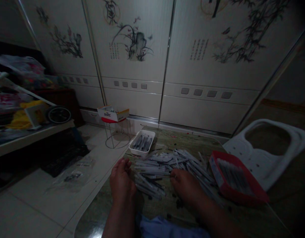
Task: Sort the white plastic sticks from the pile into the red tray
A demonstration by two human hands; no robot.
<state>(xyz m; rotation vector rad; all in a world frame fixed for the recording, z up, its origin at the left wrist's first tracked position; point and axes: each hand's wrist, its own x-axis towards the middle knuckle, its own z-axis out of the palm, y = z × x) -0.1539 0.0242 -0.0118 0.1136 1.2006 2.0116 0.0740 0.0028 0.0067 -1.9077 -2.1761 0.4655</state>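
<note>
A loose pile of slim, pale pens or pen tubes with dark parts covers the middle of the table. At the pile's left edge is my left hand, its fingers loosely bent and slightly apart, with nothing visible in it. My right hand rests at the near right side of the pile, fingers drawn together at the pens. What lies between those fingertips is too dark to make out. Behind the pile, a white plastic box holds similar pens. More stand packed in a red box at right.
Small dark bits lie on the green table near my right hand. A white plastic chair stands beyond the red box. Behind the table, a red stool carries an open carton. Sliding cabinet doors close off the back.
</note>
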